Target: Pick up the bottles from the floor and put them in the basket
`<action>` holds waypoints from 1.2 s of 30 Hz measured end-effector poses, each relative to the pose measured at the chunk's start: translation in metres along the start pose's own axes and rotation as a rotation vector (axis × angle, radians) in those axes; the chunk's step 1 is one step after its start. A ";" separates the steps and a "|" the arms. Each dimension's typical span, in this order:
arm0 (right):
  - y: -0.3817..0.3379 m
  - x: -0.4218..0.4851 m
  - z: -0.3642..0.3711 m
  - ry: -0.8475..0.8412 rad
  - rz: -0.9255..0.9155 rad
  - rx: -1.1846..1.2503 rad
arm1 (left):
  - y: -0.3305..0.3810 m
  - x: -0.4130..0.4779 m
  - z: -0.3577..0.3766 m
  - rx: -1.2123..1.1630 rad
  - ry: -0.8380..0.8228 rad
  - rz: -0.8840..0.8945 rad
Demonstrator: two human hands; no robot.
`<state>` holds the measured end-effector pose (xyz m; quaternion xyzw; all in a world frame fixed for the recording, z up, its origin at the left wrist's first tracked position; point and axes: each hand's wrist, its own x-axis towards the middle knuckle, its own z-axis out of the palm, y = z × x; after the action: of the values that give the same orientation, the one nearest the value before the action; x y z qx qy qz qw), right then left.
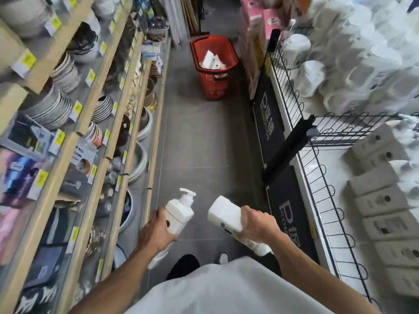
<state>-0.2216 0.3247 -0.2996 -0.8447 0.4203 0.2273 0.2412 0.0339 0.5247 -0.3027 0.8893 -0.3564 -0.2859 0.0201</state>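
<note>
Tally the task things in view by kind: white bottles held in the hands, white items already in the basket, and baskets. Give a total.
White bottles in hand: 2, a pump bottle in the left hand and a bottle in the right hand
White items in the red basket: several overlapping, count unclear
Baskets: 1
Total countable: 3

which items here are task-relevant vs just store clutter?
Job:
- pump bottle in left hand
- white bottle in right hand, pump end toward the person
- red basket up the aisle, white bottles already inside

Clutter:
- plates and bowls on left shelves
- white packs behind wire rack
- grey boxes
</note>
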 end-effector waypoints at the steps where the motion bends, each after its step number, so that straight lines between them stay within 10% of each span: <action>1: -0.001 0.011 -0.007 -0.005 0.000 0.004 | 0.001 0.008 -0.002 -0.007 -0.005 -0.010; 36: -0.099 0.336 -0.224 0.067 0.114 0.090 | 0.007 0.386 -0.197 -0.154 -0.008 -0.040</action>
<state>0.0825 0.0412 -0.3005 -0.8148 0.4853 0.1931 0.2516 0.3577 0.2374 -0.3278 0.8910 -0.3157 -0.3161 0.0812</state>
